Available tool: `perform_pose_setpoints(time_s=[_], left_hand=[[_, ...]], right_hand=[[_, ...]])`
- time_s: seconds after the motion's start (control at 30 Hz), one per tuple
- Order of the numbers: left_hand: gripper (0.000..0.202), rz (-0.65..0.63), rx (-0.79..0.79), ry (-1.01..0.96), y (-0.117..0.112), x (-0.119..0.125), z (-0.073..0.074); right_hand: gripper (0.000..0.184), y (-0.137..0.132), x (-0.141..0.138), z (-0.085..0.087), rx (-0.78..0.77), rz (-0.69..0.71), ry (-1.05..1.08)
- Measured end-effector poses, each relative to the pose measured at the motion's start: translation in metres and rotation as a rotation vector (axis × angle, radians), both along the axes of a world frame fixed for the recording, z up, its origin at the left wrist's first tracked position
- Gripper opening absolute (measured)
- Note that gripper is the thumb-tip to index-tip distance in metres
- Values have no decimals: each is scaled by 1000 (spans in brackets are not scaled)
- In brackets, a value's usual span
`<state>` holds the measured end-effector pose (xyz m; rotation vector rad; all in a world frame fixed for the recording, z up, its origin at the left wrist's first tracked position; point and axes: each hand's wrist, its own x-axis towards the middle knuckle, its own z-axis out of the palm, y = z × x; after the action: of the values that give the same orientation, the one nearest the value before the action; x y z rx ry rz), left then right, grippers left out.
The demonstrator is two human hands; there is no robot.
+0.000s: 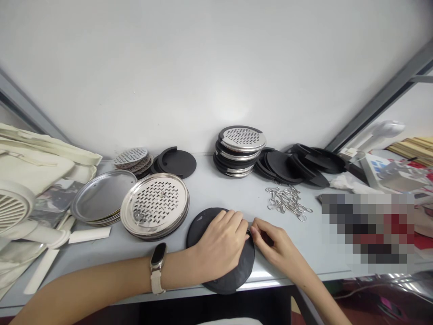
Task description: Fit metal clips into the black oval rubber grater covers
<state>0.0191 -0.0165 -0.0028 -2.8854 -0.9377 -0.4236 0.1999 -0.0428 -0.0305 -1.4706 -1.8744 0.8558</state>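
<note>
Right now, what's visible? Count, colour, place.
Disc: one, black, front centre
Grater plates: stack, silver, left of disc
Plain plates: stack, silver, further left
Rear graters: stack, silver, back left
Covers: several, black, back left
Tall stack: one, silver and black, back centre
More covers: pile, black, back right
Hooks: many, silver, centre right
Grille: one, cream, far left
Clutter: uncounted, mixed, both ends
Bench: one, grey, underneath
Wall: one, white, behind
Watch: one, white strap, left wrist
Left hand: one, on disc
Right hand: one, at disc's edge

grey table [209,192]: stacked perforated metal discs [160,203], plain metal plates [104,194], black discs [241,267], heaped wire hooks [287,201]
</note>
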Motion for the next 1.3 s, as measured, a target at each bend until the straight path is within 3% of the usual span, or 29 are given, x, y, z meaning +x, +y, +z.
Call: perform_pose_setpoints(time_s=[0.77, 1.0, 1.2, 1.3], left_hand=[[15, -34, -34, 5, 1, -1, -3], [15, -12, -73, -22, 1, -2, 4], [49, -56, -96, -86, 2, -2, -1], [48, -80, -126, -95, 3, -2, -5]], right_hand=[[34, 0, 1, 1, 33, 16, -38], [34, 1, 1, 0, 31, 29, -48], [29, 1, 2, -1, 14, 54, -57], [29, 0, 2, -1, 14, 56, -55]])
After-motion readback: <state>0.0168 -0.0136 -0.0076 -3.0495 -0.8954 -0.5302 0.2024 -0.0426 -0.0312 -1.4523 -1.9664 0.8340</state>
